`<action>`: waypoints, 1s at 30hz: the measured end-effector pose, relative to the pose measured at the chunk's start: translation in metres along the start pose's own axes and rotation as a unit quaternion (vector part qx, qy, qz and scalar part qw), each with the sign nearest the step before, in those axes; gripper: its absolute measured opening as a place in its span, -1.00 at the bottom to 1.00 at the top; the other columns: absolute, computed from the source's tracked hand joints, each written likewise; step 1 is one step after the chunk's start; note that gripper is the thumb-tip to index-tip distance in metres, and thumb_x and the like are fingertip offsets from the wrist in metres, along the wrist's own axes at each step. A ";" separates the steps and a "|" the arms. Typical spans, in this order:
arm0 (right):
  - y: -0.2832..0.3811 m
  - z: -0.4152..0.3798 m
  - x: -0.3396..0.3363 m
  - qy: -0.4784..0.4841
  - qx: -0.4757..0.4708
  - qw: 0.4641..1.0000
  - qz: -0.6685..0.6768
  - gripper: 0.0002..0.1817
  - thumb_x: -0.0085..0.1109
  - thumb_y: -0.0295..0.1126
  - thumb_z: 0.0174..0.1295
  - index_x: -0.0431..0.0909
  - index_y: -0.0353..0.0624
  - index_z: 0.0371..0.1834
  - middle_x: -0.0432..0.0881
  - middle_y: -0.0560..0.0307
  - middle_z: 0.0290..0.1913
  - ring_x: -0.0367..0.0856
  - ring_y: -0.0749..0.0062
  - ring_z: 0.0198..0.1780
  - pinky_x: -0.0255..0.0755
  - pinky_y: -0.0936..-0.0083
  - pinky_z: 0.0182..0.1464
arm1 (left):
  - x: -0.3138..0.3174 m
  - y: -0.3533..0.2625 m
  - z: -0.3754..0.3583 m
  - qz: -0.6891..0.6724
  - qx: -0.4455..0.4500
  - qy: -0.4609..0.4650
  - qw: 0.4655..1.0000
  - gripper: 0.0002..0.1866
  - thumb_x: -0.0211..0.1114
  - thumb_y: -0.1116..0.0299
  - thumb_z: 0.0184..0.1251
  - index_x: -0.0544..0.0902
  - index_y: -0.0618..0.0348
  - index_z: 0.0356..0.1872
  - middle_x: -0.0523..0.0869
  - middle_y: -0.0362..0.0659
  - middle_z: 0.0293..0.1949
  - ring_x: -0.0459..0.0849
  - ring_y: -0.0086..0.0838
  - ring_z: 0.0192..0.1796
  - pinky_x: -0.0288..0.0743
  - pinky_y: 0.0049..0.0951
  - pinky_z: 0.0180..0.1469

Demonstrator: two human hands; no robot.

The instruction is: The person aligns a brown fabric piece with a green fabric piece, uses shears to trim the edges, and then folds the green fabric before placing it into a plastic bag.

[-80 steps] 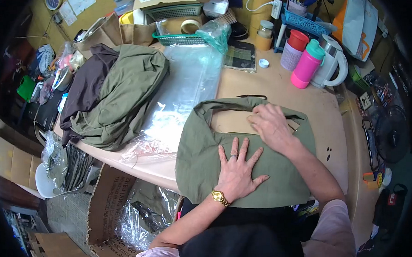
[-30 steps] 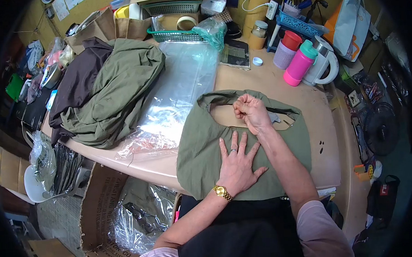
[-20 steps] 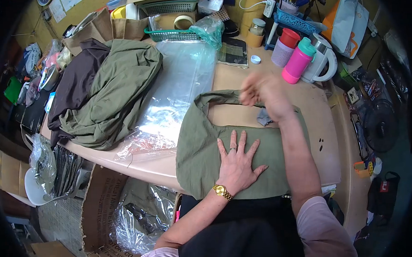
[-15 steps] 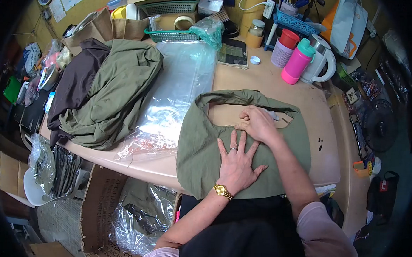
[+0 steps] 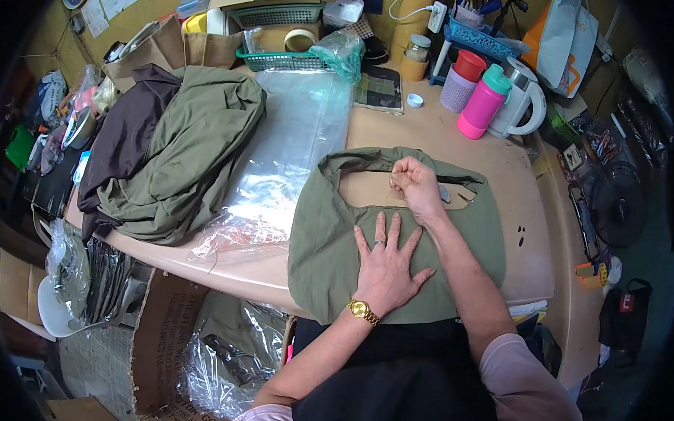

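Observation:
An olive-green fabric bag (image 5: 331, 248) lies flat on the table, its curved strap forming an opening along the far side. My left hand (image 5: 388, 261) presses on the front panel with fingers spread, just below the opening's near edge. Over the opening is my right hand (image 5: 415, 188), its fingers closed in a pinch. Whatever sits in that pinch is too small to make out. A small pale piece (image 5: 444, 194) shows inside the opening beside my right wrist.
A pile of olive and dark brown fabric bags (image 5: 176, 142) sits at the left, next to clear plastic sleeves (image 5: 296, 129). At the back right stand a pink bottle (image 5: 479, 110) and a kettle (image 5: 528, 100). An open cardboard box (image 5: 159, 346) with plastic-wrapped goods is below the table edge.
My right hand has lifted away from the opening's near edge and moved slightly up, still pinched. The left hand stays spread on the bag.

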State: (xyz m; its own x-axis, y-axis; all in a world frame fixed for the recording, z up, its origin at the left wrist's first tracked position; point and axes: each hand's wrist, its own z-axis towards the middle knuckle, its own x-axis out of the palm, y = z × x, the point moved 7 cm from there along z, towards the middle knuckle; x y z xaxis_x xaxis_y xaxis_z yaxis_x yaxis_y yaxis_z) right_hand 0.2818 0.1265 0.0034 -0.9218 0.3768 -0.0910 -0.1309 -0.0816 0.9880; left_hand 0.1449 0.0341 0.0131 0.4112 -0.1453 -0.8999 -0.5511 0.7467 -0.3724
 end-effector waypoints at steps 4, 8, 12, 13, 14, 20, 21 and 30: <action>0.057 0.001 0.011 0.012 -0.068 0.988 0.139 -0.94 0.16 -0.53 0.36 0.50 -0.17 -0.29 0.56 0.29 -0.44 0.48 0.68 -0.41 0.31 0.70 -0.34 | 0.000 0.000 0.000 0.000 0.003 0.001 1.000 -0.17 0.23 -0.31 0.22 0.40 -0.10 0.45 0.25 0.10 0.49 0.05 0.09 0.57 -0.16 0.49 0.43; 0.156 -0.014 0.020 0.011 -0.192 0.959 0.208 -0.88 0.23 -0.38 0.39 0.54 -0.18 -0.26 0.56 0.27 -0.42 0.48 0.70 -0.39 0.31 0.67 -0.34 | -0.001 0.000 0.000 -0.006 0.000 0.007 1.000 -0.18 0.23 -0.30 0.23 0.40 -0.09 0.44 0.26 0.08 0.49 0.05 0.08 0.57 -0.16 0.50 0.43; 0.169 -0.030 0.062 0.215 -0.072 0.947 0.226 -0.85 0.27 -0.37 0.34 0.60 -0.24 -0.23 0.60 0.19 -0.42 0.56 0.54 -0.36 0.40 0.57 -0.29 | 0.000 0.000 0.000 -0.012 -0.006 0.024 1.000 -0.19 0.21 -0.31 0.24 0.40 -0.12 0.45 0.24 0.05 0.51 -0.02 0.09 0.59 -0.26 0.48 0.45; 0.166 -0.026 0.061 0.122 -0.193 0.973 0.030 -0.84 0.28 -0.37 0.30 0.62 -0.25 -0.22 0.62 0.15 -0.42 0.60 0.42 -0.34 0.44 0.51 -0.25 | -0.001 0.000 0.001 -0.011 -0.012 0.024 1.000 -0.19 0.21 -0.31 0.23 0.42 -0.13 0.44 0.24 0.05 0.51 -0.02 0.12 0.59 -0.28 0.50 0.45; 0.165 -0.028 0.060 0.021 -0.301 0.938 -0.168 -0.83 0.29 -0.37 0.27 0.64 -0.26 -0.20 0.64 0.11 -0.41 0.65 0.31 -0.32 0.48 0.45 -0.21 | -0.002 0.000 0.000 -0.011 -0.017 0.025 0.999 -0.20 0.22 -0.30 0.23 0.43 -0.14 0.44 0.24 0.04 0.51 -0.03 0.15 0.59 -0.29 0.51 0.44; 0.056 -0.016 -0.058 -0.033 -0.086 0.920 -0.381 -0.81 0.33 -0.50 0.15 0.73 -0.25 -0.16 0.67 0.04 -0.20 0.64 0.37 -0.16 0.51 0.46 -0.09 | -0.001 0.000 -0.001 -0.008 -0.007 -0.014 1.000 -0.19 0.24 -0.32 0.19 0.45 -0.14 0.42 0.26 0.07 0.48 0.00 0.18 0.57 -0.21 0.57 0.40; 0.050 -0.026 -0.067 -0.014 -0.132 0.890 -0.436 -0.78 0.35 -0.46 0.13 0.73 -0.18 -0.14 0.67 0.03 -0.21 0.65 0.22 -0.18 0.51 0.37 -0.07 | -0.001 0.000 -0.001 -0.011 -0.005 -0.013 1.000 -0.19 0.24 -0.32 0.19 0.45 -0.14 0.42 0.26 0.07 0.48 0.00 0.18 0.57 -0.21 0.57 0.40; 0.060 -0.044 -0.052 0.022 -0.160 0.919 -0.360 -0.80 0.27 -0.57 0.10 0.69 -0.25 -0.19 0.67 -0.01 -0.29 0.66 0.13 -0.21 0.49 0.32 -0.14 | 0.004 -0.003 0.000 0.010 -0.011 0.007 1.000 -0.17 0.22 -0.35 0.19 0.42 -0.17 0.45 0.24 0.07 0.48 0.07 0.06 0.56 -0.22 0.56 0.40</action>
State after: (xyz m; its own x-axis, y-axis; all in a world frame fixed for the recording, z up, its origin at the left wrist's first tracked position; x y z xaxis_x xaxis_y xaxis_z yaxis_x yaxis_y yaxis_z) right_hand 0.3060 0.0612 0.0619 -0.5669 0.4024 -0.7188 -0.8068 -0.0950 0.5831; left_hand 0.1480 0.0315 0.0109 0.3898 -0.1398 -0.9102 -0.5745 0.7356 -0.3589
